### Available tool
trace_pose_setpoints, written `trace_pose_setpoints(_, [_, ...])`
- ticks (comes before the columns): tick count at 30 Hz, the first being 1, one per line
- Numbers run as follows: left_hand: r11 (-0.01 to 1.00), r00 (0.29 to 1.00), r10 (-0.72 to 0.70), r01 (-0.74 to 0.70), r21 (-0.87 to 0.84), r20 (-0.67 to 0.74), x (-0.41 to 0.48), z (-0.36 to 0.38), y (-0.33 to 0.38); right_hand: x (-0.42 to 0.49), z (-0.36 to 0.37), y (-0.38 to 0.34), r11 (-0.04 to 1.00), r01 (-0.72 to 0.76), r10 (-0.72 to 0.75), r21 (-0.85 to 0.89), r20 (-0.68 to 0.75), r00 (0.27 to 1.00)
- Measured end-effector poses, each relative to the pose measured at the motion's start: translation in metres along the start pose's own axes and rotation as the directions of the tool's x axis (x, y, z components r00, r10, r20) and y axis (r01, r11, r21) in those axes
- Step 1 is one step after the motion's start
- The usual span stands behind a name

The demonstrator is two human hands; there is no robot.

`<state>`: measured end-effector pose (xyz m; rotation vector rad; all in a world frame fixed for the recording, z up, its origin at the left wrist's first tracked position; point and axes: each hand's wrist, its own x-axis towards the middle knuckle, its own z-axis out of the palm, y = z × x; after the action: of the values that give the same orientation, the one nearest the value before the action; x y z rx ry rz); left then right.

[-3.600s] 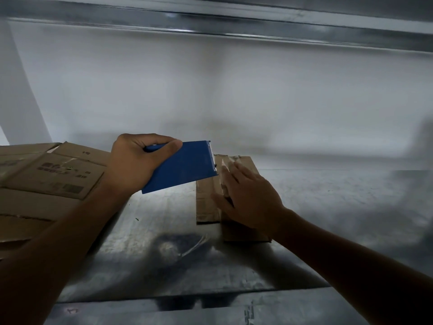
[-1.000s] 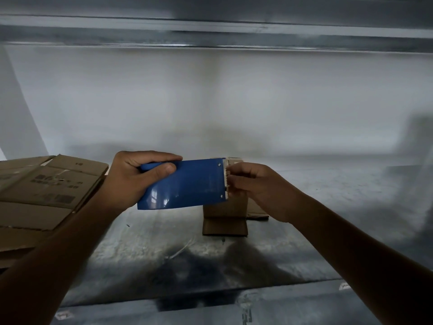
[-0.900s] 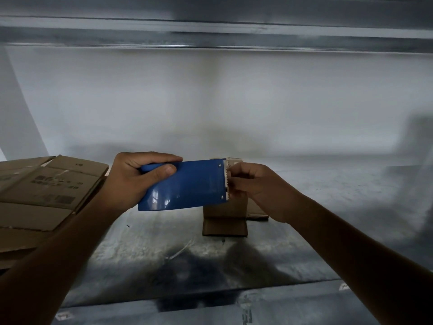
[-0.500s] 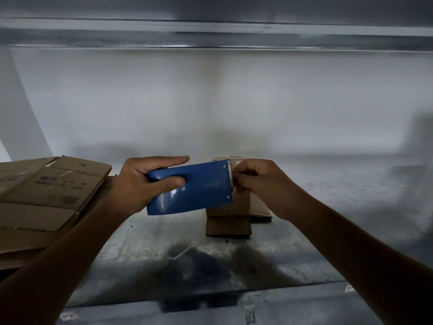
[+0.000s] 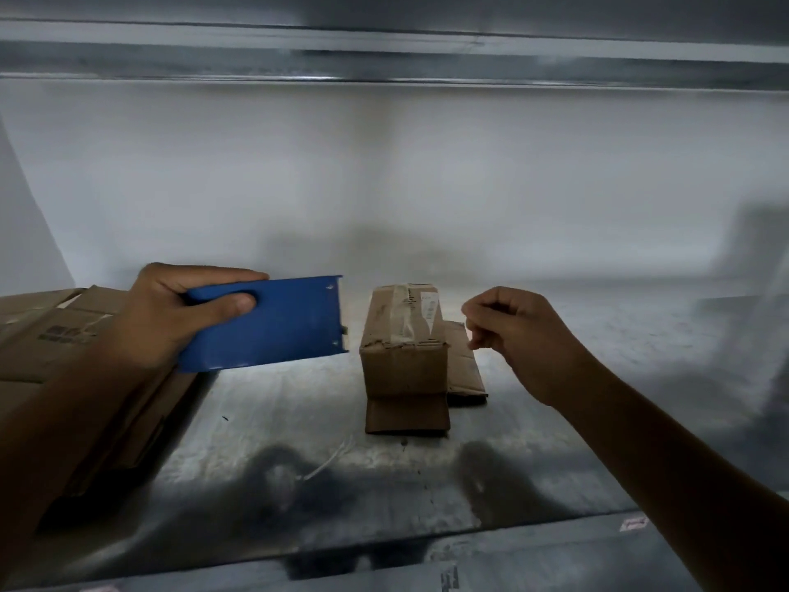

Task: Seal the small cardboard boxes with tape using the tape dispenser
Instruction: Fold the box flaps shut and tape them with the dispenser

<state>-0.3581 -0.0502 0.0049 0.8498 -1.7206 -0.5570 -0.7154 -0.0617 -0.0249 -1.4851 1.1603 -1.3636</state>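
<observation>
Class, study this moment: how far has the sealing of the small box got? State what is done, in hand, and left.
Done: the small cardboard box stands closed, with some tape already along its top. In hand: the left hand grips the blue tape dispenser left of the box; the right hand is pinched, though no strip shows. Left: a loose flap at the box's foot, apparently untaped.

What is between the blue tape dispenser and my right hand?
In the head view, the small cardboard box stands between the tape dispenser and the right hand, on the metal shelf, touching neither.
</observation>
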Motion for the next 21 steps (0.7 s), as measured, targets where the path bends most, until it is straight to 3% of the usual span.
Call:
trace_pose_setpoints(4, [0.994,1.000,-0.021,0.019,0.109,0.015,0.005,-0.010,-0.009,-0.005,-0.002,0.010,0.996,-0.055,0.058,0.064,-0.043,0.997])
trace_pose_setpoints(12, [0.997,0.997,-0.067,0.066,0.047,0.025,0.011,-0.013,-0.010,-0.011,0.009,0.015,0.984,-0.151,0.156,0.094,-0.056,0.986])
trace_pose_setpoints(21, [0.980,0.986,-0.165,0.165,0.112,-0.005,0.006,-0.010,-0.019,-0.009,0.012,0.020,0.985,-0.169,0.170,0.037,-0.032,0.985])
